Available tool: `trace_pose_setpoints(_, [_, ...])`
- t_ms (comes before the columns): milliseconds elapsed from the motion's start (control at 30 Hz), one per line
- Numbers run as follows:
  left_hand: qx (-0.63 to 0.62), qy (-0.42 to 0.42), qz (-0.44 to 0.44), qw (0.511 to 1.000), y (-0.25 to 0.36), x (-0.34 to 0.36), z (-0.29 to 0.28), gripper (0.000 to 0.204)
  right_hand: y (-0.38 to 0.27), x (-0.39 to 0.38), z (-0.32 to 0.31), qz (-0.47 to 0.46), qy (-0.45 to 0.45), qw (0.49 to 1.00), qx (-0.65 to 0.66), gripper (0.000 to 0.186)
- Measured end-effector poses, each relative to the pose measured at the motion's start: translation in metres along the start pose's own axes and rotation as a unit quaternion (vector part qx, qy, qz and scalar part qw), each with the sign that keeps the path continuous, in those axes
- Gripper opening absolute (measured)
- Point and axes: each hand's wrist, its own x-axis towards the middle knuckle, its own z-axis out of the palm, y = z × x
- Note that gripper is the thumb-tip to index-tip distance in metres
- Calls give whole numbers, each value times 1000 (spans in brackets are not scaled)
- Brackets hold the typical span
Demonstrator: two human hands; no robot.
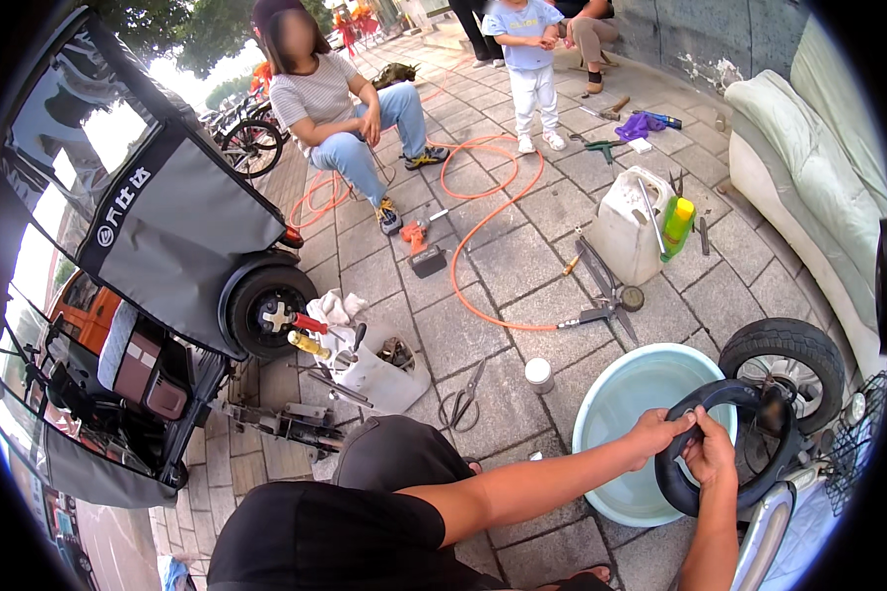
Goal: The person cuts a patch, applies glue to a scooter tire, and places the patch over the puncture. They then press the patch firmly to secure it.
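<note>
A black inner tube [671, 480] is held over the right side of a light-blue basin [602, 392] with water in it. My left hand [654, 436] is closed on the tube's near-left part, its fingertips meeting my right hand. My right hand [712, 454] grips the same stretch of tube, thumb up. The tube's far side hangs beyond the basin rim, beside a spoked wheel with a black tyre [824, 370] lying to the right.
Left of the basin stand a white jar [539, 373], scissors [460, 399] and a cut jug of tools [394, 384]. An orange air hose [473, 300] crosses the paving to an inflator gun [583, 317]. A white jug [629, 231] stands beyond. A seated person [315, 98] and a child [530, 59] are farther off.
</note>
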Motion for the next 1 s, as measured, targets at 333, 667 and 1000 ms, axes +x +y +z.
trace_pose_setpoints(333, [-12, -41, 71, 997, 1, 0, 6, 25, 6, 5, -10, -68, -1, 996, -52, 21])
trace_pose_setpoints(667, [-31, -59, 101, 993, -10, -5, 6, 23, 12, 7, -19, -35, 8, 997, -68, 24])
trace_pose_setpoints(1000, [-6, -44, 33, 998, 7, -13, -2, 40, 2, -8, -1, -31, -1, 998, -51, 20])
